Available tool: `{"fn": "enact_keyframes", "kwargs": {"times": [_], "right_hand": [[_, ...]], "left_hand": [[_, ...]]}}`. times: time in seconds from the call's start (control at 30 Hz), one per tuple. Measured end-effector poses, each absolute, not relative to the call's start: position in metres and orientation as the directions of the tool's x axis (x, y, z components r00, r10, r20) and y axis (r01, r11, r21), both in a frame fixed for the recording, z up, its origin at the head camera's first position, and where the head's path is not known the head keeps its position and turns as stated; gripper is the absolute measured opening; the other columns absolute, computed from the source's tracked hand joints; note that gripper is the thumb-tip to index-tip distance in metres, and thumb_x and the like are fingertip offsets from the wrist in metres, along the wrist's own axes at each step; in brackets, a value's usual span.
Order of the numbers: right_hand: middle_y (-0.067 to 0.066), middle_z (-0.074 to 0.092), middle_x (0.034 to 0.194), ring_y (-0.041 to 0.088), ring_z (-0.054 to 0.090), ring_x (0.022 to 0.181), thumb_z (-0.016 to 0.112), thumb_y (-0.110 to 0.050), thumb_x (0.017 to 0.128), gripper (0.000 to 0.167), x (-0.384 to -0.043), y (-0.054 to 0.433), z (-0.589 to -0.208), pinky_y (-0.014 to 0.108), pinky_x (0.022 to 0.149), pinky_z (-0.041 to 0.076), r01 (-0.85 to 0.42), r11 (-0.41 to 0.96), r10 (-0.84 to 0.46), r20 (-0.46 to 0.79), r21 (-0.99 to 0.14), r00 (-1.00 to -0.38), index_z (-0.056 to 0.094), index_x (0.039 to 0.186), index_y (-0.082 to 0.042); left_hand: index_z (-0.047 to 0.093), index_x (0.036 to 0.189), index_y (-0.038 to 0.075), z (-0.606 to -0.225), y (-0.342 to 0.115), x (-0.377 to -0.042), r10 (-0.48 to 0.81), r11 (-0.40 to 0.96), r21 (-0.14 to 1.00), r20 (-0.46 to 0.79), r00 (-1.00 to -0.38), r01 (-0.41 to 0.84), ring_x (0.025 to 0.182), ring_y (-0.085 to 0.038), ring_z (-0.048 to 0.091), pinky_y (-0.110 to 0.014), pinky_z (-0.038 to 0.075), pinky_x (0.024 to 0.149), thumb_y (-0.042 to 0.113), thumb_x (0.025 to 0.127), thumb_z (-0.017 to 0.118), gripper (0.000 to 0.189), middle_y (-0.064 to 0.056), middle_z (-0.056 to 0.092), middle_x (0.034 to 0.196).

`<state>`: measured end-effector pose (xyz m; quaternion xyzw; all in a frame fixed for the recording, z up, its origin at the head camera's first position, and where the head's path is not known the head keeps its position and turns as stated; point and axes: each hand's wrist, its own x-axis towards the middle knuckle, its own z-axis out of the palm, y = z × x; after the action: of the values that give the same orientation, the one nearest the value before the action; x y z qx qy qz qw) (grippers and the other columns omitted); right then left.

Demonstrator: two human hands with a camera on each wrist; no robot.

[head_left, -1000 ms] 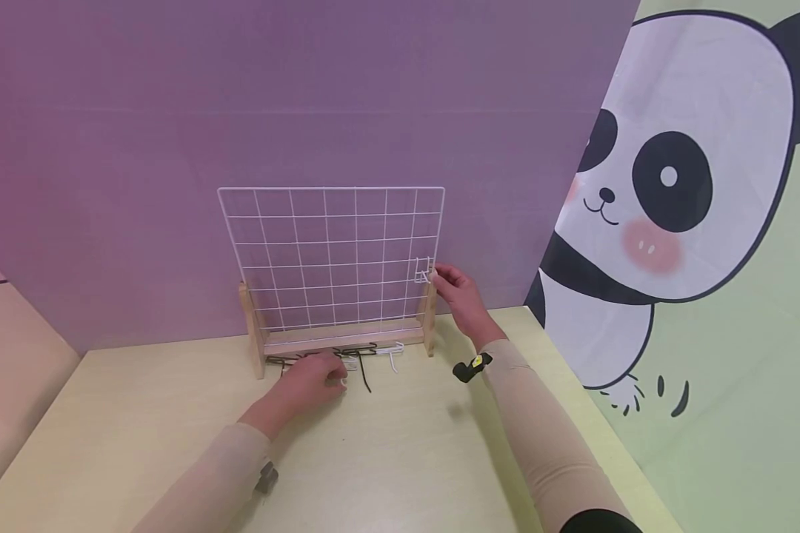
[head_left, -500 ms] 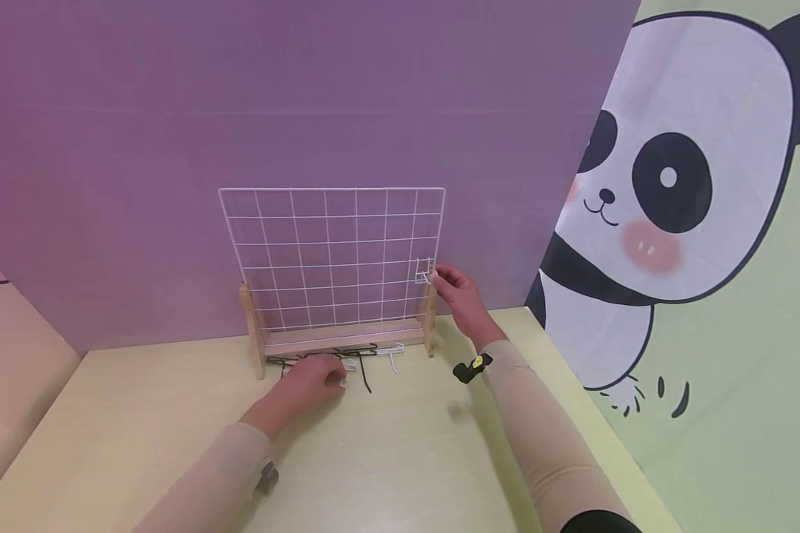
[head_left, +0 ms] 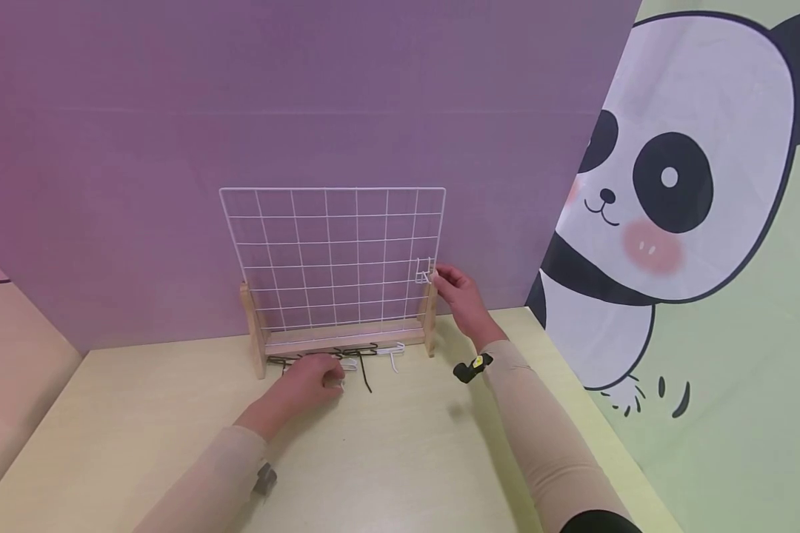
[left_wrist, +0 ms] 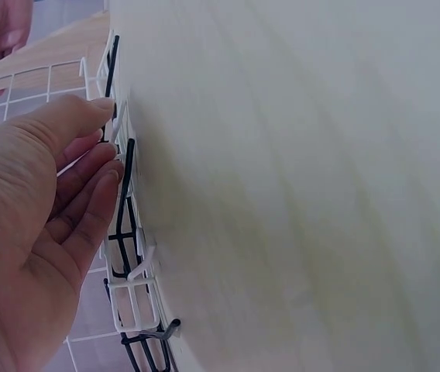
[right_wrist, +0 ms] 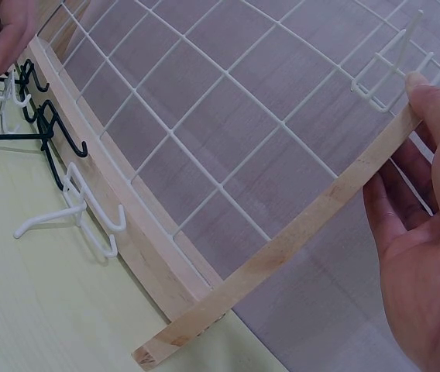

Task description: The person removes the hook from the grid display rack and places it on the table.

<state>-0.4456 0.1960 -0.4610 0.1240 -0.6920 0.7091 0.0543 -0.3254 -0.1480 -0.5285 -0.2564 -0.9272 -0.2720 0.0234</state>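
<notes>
A white wire grid rack [head_left: 333, 244] stands in a wooden base at the back of the table. My left hand [head_left: 310, 374] is low in front of the base. Thumb and fingertips of it pinch a white wire hook [left_wrist: 119, 122], mostly hidden by the hand in the head view. My right hand [head_left: 463, 296] grips the rack's right side, thumb in front and fingers behind the wooden upright [right_wrist: 282, 244]. Beside that thumb, another white hook [right_wrist: 379, 77] hangs on the grid near its right edge.
Along the base lie several black hooks [right_wrist: 49, 132] and a white hook [right_wrist: 77, 205] at the right end of the row. A purple wall [head_left: 333, 89] rises behind the table. The table's right edge [head_left: 613, 444] runs beside my right forearm.
My left hand has shifted very slightly to the left. The right hand and the grid rack stay where they were.
</notes>
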Motion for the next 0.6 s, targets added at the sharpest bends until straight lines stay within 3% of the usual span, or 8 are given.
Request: {"fn": "enact_keyframes", "kwargs": {"times": [0.6], "right_hand": [[0.007,0.07,0.13,0.019,0.064,0.125,0.067,-0.014,0.112,0.037,-0.445,0.196,-0.461,0.042,0.122,0.048,-0.233,-0.05,-0.083,0.236,-0.971,-0.968,0.065,0.146,0.0]], "left_hand": [[0.08,0.111,0.014,-0.514,-0.124,-0.327,0.399,0.689,0.566,0.226,-0.889,0.453,0.106,-0.022,0.072,-0.048,0.061,0.096,0.02,0.1,0.084,0.013,0.005,0.075,0.107]]}}
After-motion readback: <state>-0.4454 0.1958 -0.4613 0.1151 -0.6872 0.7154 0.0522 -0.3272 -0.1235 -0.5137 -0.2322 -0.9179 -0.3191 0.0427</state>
